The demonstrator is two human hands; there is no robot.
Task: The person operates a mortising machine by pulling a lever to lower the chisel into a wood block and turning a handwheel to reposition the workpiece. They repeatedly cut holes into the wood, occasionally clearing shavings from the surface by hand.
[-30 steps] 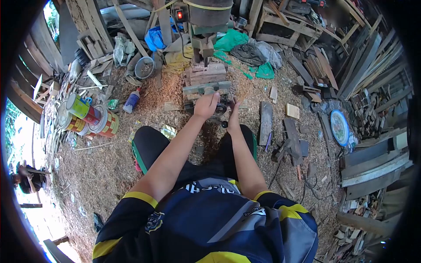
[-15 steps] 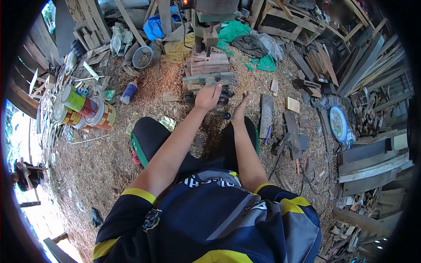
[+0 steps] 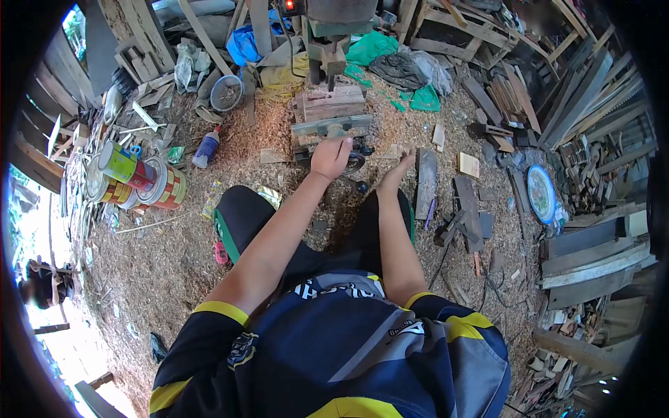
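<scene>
Ahead of me, below a drill press (image 3: 331, 59), a metal vise (image 3: 313, 127) holds a wooden block (image 3: 334, 104). My left hand (image 3: 331, 157) is closed on the round front of the vise, its fingers pressed together. Just right of the vise, my right hand (image 3: 396, 174) is held out with its fingers stretched, near my knee and touching no tool. Between the hands, a handwheel (image 3: 354, 164) and a crank with a black knob (image 3: 362, 187) show under the vise.
Paint buckets (image 3: 167, 184) and a glue bottle (image 3: 206, 148) stand at left. A dark plank (image 3: 426, 182), a small wood block (image 3: 468, 165), a cable and a round tray (image 3: 541, 194) lie at right. A person (image 3: 45, 284) is at the far left.
My right hand has moved slightly right and down, away from the vise, and tilted outward. My left hand stays on the vise front.
</scene>
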